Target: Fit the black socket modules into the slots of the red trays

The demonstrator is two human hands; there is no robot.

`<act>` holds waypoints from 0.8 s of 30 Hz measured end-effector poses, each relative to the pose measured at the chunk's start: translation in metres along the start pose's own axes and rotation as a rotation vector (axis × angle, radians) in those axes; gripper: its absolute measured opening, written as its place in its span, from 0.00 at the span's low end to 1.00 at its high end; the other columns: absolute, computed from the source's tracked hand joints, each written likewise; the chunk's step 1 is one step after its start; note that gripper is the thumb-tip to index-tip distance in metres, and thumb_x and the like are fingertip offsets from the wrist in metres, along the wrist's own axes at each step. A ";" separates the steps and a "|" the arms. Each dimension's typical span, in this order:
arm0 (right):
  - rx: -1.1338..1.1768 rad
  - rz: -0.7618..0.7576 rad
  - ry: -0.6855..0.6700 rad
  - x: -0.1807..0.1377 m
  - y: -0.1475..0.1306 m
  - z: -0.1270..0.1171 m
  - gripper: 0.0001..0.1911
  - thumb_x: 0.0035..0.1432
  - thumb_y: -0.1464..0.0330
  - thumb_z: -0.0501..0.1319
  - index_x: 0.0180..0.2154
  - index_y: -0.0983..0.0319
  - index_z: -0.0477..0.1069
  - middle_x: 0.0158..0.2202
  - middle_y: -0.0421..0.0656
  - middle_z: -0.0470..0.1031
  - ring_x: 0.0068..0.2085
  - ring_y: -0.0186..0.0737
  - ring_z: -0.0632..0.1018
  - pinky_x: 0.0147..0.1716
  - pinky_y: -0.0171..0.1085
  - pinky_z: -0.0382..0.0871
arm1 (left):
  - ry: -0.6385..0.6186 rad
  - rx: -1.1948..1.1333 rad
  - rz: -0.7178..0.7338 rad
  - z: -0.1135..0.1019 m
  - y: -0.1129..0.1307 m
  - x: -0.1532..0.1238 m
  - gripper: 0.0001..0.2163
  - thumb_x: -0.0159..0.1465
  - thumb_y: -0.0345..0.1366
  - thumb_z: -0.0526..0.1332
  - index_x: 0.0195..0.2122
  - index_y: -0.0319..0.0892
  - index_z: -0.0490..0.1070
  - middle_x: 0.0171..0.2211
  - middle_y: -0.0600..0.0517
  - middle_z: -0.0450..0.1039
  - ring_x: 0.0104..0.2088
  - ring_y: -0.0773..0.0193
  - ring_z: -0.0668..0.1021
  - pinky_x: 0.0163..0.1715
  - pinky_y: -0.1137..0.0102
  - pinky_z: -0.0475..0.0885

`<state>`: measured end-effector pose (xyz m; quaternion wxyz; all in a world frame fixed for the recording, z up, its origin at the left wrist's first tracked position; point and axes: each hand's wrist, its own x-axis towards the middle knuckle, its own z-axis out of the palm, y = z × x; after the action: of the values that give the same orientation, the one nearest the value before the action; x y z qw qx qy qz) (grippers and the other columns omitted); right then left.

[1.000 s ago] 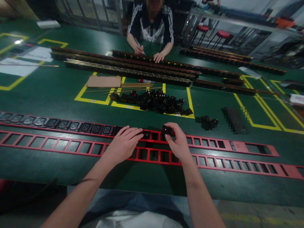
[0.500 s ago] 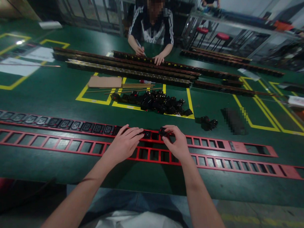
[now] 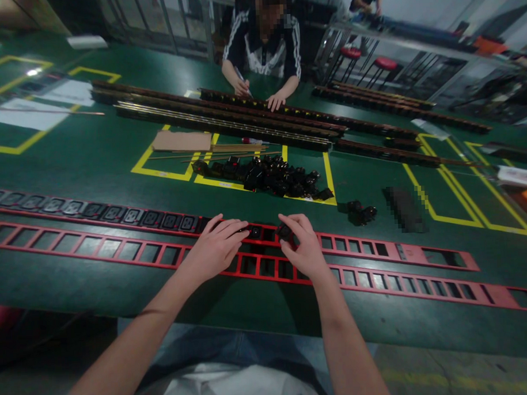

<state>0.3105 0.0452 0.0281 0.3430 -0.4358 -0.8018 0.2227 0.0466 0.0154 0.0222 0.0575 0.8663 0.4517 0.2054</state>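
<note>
Two long red slotted strips lie across the green table in front of me; the far strip point(image 3: 404, 252) has black sockets point(image 3: 112, 213) set in its left part. My left hand point(image 3: 216, 248) rests on that strip with fingers stretched flat beside the last fitted socket point(image 3: 255, 233). My right hand point(image 3: 303, 246) pinches a small black socket point(image 3: 284, 232) over a slot just right of it. The near red strip point(image 3: 75, 245) has all its visible slots unfilled.
A heap of loose black sockets point(image 3: 267, 177) lies beyond the strips, with a few more point(image 3: 361, 212) to the right. Long dark strips point(image 3: 226, 125), a cardboard sheet point(image 3: 181, 141) and thin rods lie farther back. A person across the table point(image 3: 264, 47) works on a strip.
My right hand has shifted slightly left with the socket, closer to my left hand. The left hand has stayed on the strip.
</note>
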 end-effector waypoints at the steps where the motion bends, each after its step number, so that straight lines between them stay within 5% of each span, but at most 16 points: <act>1: -0.005 0.005 -0.004 0.000 0.000 0.000 0.30 0.56 0.76 0.58 0.60 0.53 0.66 0.49 0.47 0.67 0.52 0.48 0.72 0.52 0.50 0.70 | -0.002 0.001 -0.001 0.000 0.000 0.000 0.15 0.70 0.29 0.53 0.55 0.43 0.73 0.61 0.47 0.71 0.60 0.55 0.72 0.66 0.47 0.58; 9: -0.033 0.017 -0.046 0.001 -0.003 -0.003 0.19 0.61 0.74 0.55 0.52 0.56 0.72 0.48 0.47 0.70 0.51 0.48 0.72 0.51 0.50 0.67 | -0.002 -0.005 -0.015 -0.001 0.001 0.000 0.15 0.70 0.29 0.54 0.55 0.44 0.73 0.61 0.47 0.71 0.60 0.55 0.72 0.66 0.48 0.58; 24: 0.010 -0.020 0.012 0.002 -0.005 -0.002 0.14 0.68 0.66 0.56 0.51 0.57 0.76 0.45 0.47 0.78 0.46 0.46 0.76 0.46 0.49 0.73 | 0.010 -0.038 -0.023 0.001 -0.001 0.000 0.16 0.70 0.30 0.54 0.55 0.45 0.73 0.60 0.46 0.72 0.60 0.55 0.72 0.65 0.48 0.60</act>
<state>0.3088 0.0441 0.0332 0.3521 -0.4272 -0.8030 0.2206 0.0460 0.0159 0.0208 0.0743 0.8587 0.4580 0.2176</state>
